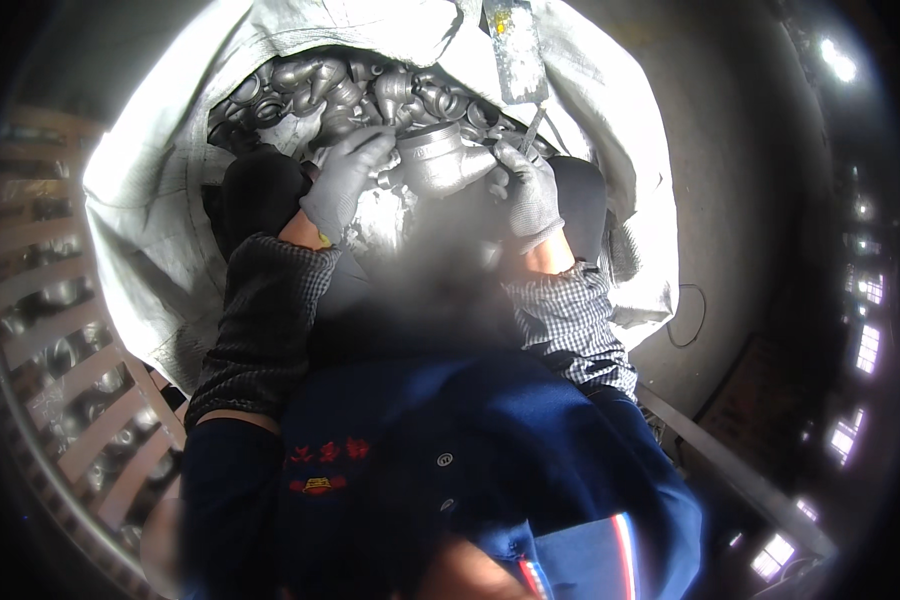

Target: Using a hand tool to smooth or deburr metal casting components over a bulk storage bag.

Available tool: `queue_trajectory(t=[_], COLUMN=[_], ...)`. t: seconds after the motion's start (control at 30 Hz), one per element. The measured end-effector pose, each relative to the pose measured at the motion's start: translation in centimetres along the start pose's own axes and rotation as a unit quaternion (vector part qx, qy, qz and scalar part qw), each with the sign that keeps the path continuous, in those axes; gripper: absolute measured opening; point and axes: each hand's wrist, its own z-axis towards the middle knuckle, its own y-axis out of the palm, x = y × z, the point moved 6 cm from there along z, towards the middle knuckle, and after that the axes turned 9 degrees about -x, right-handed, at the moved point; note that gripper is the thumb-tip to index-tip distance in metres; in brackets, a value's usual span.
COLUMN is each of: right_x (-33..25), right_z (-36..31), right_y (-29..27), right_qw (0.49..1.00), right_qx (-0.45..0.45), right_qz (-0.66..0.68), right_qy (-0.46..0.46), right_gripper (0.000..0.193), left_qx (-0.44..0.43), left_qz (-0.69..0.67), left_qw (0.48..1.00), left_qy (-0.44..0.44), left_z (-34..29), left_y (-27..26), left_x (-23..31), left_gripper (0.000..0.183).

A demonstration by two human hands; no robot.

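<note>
A grey metal pipe fitting (432, 160) is held up between my hands, its round, wide collar at the top and a narrower end toward the right. My left hand (345, 185), in a grey glove, is closed at the fitting's left side. At its narrow end, the gloved fingers of my right hand (532, 195) are pinched together. A thin metal shaft (534, 130) rises just above that hand toward a flat rectangular piece (516, 55) with whitish patches; whether the hand grips the shaft too, I cannot tell. Blurred grey haze covers the area below the fitting.
A big white woven sack (140, 230), its rim rolled open, surrounds my hands and knees. Many similar metal fittings (310, 85) are piled inside its far part. On the left stands a slatted crate (80, 380) with more metal parts behind its bars. A metal bar (730, 465) runs at lower right.
</note>
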Motion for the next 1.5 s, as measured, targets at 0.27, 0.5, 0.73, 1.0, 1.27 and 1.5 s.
queue_trajectory(t=[0.27, 0.5, 0.73, 1.0, 1.27, 1.5], right_x=[0.5, 1.7, 1.1, 0.6, 0.8, 0.8], right_z=[0.5, 1.2, 1.0, 0.4, 0.3, 0.4], right_y=[-0.7, -1.4, -0.9, 0.4, 0.4, 0.2], right_qw=[1.0, 0.995, 0.99, 0.994, 0.994, 0.991], right_qx=[0.009, 0.07, 0.066, -0.03, -0.017, -0.01], right_qz=[-0.009, -0.075, -0.119, -0.102, -0.107, -0.136], right_qy=[0.005, 0.003, -0.036, -0.017, 0.019, 0.015], right_gripper=[0.014, 0.01, 0.018, 0.024, 0.024, 0.037], left_qx=[-0.013, 0.035, 0.061, 0.053, 0.075, 0.097], left_qz=[-0.053, -0.109, -0.122, -0.148, -0.088, -0.042], left_qw=[0.998, 0.992, 0.989, 0.985, 0.991, 0.993], left_qy=[-0.033, 0.05, 0.061, 0.067, 0.065, 0.047], left_z=[0.7, 0.1, 0.5, 0.8, 0.7, -0.1], left_y=[-0.1, -0.4, -1.2, -1.8, -1.9, -1.3], left_x=[-1.4, 0.6, 0.2, 0.0, -0.1, 1.0], left_gripper=[0.046, 0.03, 0.023, 0.026, 0.025, 0.024])
